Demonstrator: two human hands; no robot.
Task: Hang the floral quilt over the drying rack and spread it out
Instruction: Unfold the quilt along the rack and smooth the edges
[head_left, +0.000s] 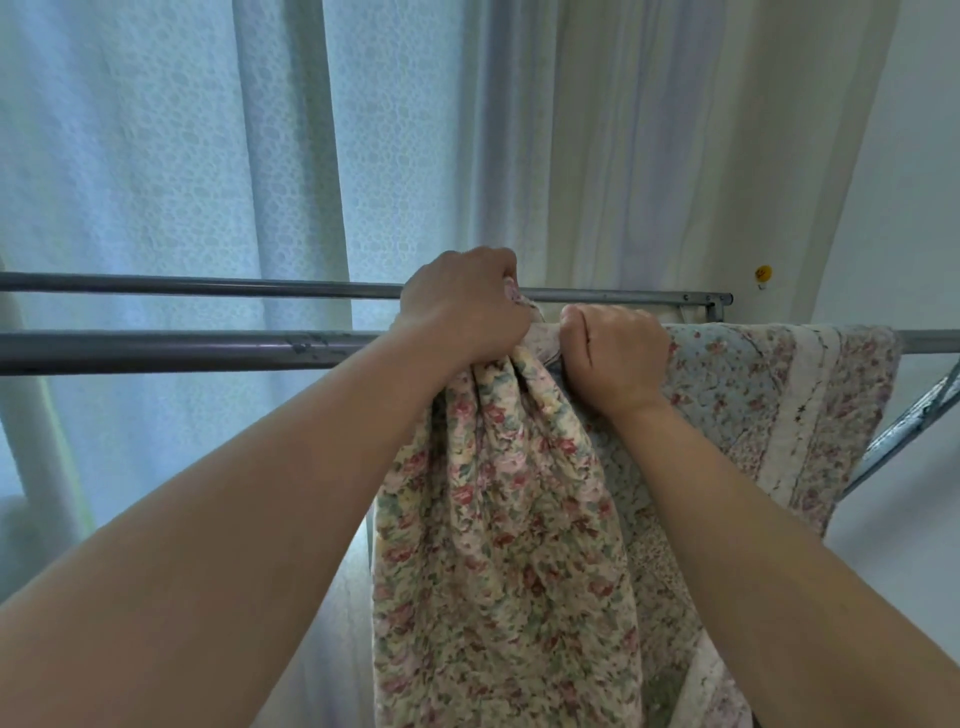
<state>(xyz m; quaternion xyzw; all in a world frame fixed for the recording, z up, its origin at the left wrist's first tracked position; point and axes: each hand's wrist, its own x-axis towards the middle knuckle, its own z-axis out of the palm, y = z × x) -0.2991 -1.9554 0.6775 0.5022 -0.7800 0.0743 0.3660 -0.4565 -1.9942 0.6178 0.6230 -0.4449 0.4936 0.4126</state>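
Head view: both hands' fingers (576, 317) clench the floral quilt (498, 519) at the drying rack (182, 351).

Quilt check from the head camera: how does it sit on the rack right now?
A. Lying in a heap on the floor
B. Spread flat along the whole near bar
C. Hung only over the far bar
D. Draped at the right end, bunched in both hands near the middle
D: the floral quilt lies flat over the near bar at its right end, while the left hand and right hand clutch a gathered bunch; the bar's left stretch is bare.
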